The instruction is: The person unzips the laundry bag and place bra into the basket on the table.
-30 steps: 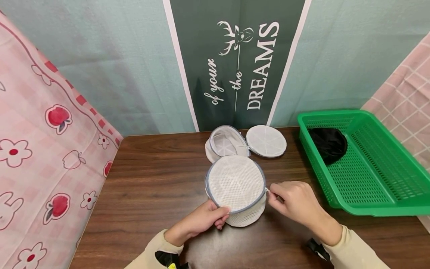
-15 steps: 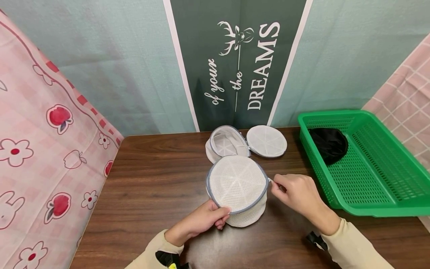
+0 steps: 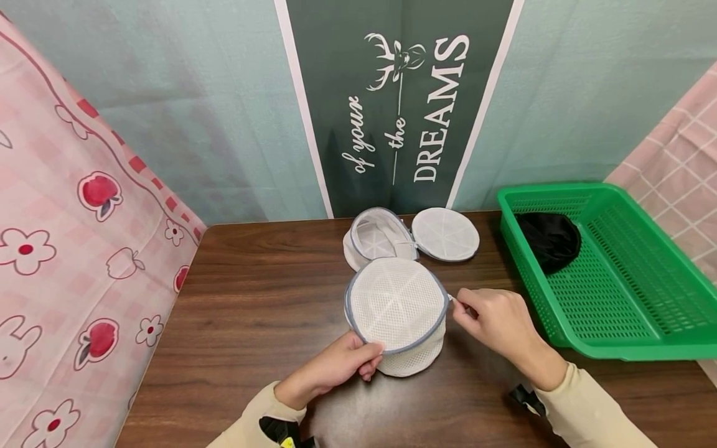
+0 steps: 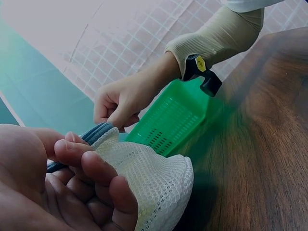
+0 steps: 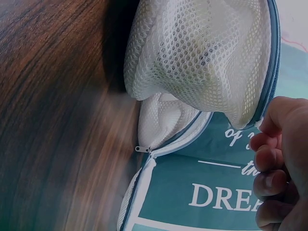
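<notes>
A round white mesh laundry bag [image 3: 396,305] with a grey-blue zipper rim stands on the table, its lid lying over the top. My left hand [image 3: 344,361] grips the rim at the front left, thumb on top. At the bag's right side my right hand [image 3: 495,320] pinches the small zipper pull [image 3: 450,298]. In the right wrist view the right fingers [image 5: 274,113] are at the rim's corner, and the pull is mostly hidden by them. Behind this bag a second mesh bag [image 3: 358,249] lies unzipped, its round lid [image 3: 445,234] folded out to the right.
A green plastic basket [image 3: 560,311] stands at the right with a black cloth item [image 3: 548,242] inside. The wooden table [image 3: 252,298] ends at a hanging printed cloth [image 3: 235,112] behind. Pink patterned cloth [image 3: 84,280] hangs along the left.
My right hand has moved slightly up and away along the rim with the zipper pull, mostly in the first half second. The left hand keeps its grip on the bag.
</notes>
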A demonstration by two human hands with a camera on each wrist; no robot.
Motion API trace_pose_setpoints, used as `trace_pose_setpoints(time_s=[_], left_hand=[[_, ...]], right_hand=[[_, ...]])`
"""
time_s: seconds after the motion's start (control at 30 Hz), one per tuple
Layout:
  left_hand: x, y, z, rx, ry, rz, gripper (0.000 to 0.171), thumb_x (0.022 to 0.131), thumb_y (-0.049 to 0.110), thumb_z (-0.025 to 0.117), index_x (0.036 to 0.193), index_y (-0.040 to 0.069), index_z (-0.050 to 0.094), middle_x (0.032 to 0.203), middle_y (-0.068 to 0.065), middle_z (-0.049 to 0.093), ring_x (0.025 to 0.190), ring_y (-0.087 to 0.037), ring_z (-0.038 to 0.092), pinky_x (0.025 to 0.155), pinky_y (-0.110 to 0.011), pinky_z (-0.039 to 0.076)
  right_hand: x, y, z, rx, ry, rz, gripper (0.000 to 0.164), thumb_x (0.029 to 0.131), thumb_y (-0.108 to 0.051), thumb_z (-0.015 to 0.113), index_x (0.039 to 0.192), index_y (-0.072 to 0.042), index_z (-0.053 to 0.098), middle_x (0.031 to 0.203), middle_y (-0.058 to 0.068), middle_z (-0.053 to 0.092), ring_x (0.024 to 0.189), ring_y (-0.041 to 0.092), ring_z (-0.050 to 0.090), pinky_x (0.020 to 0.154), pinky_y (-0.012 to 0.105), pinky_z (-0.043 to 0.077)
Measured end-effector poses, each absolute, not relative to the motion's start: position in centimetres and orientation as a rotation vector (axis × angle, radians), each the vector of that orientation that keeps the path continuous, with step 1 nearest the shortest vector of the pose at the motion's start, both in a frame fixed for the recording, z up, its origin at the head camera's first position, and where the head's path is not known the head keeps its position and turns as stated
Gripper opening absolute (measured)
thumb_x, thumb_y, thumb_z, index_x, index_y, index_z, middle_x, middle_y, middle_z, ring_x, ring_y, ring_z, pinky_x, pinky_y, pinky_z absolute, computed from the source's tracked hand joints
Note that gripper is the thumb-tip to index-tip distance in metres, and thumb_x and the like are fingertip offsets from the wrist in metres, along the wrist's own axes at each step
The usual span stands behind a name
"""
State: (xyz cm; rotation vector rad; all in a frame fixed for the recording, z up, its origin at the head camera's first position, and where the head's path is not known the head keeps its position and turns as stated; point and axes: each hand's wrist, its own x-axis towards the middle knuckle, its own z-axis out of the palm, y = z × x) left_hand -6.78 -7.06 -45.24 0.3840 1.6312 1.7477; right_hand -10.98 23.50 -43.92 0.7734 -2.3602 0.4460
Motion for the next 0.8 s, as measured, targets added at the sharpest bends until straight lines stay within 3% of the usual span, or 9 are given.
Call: trace_pose_setpoints(time_s=[0.33,0.8], left_hand=[[-6.9,-7.0,-45.1,0.394,1.63,1.742,0.042,0.104,0.013,0.045,0.079,-0.021,0.042,0.058,0.007,0.042,0.058,-0.008,0.042,0.061,-0.02,0.042],[-7.0,-7.0,-45.2,0.367,1.633,1.749,0.048,0.106,0.018,0.045,0.078,-0.021,0.041,0.059,0.006,0.044,0.057,-0.011,0.045,0.062,-0.02,0.044]], right_hand=[[-10.8,23.6,-43.8,0.777,-2.352,0.436,0.025,0.08,-0.018,0.05,0.058,-0.024,0.04,0.054,-0.016,0.029,0.048,0.002,0.023,0.044,0.019,0.016],[-9.9,23.7,-43.3,0.767,-2.376,0.434,0.022,0.074,-0.018,0.05,0.056,-0.024,0.038,0.055,-0.017,0.023,0.051,0.001,0.019,0.045,0.018,0.014]])
